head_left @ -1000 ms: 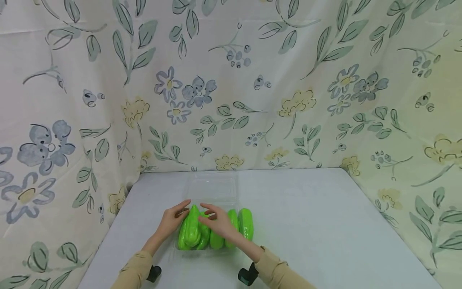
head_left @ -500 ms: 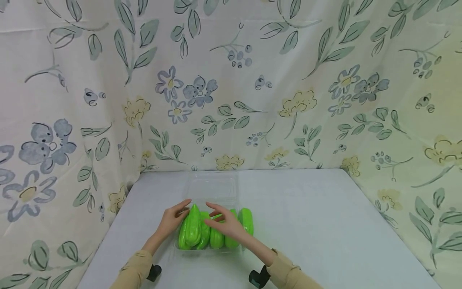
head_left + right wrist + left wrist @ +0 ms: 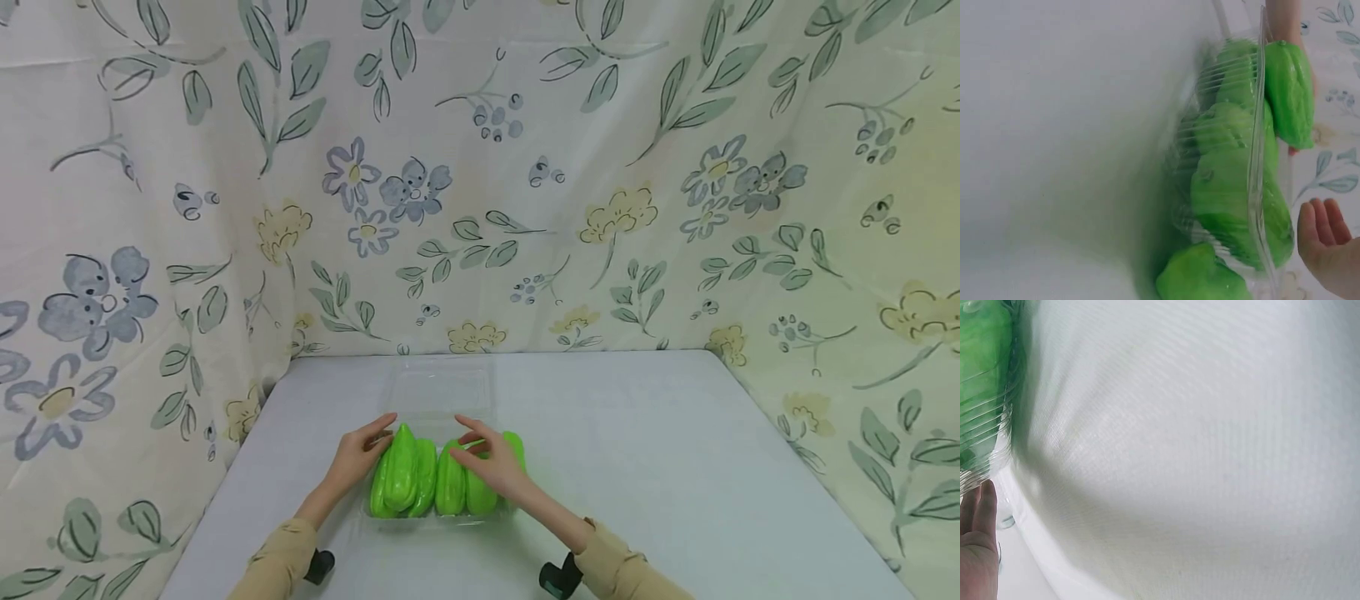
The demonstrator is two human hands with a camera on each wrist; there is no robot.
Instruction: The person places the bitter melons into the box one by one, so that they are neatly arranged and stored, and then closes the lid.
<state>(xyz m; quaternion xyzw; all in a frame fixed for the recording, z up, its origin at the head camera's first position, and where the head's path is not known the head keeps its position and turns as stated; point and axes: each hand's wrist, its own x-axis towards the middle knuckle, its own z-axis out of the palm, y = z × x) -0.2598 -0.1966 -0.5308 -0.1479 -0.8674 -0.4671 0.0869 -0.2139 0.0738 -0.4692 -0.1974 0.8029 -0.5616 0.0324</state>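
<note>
Several glossy, ridged green pepper-like vegetables lie side by side in a clear plastic box (image 3: 420, 523). One green vegetable (image 3: 402, 471) rests on top of the others at the left and stands above the rim in the right wrist view. My left hand (image 3: 356, 457) is at the box's left side, its fingertips (image 3: 986, 500) right at the ribbed wall. Above the box's right part hovers my right hand (image 3: 491, 467), thumb and fingers apart with nothing between them. Another green vegetable (image 3: 1200, 275) lies on the table just outside the right wall, partly hidden by that hand in the head view.
The box's transparent lid (image 3: 441, 392) lies folded back behind it on the white table (image 3: 637, 467). A floral curtain (image 3: 480, 183) surrounds the table at the back and sides. Black wrist cameras (image 3: 560, 577) hang under both forearms.
My right hand has moved to the right, from beside the topmost vegetable to over the right-hand ones. My left hand and the vegetables have stayed in place.
</note>
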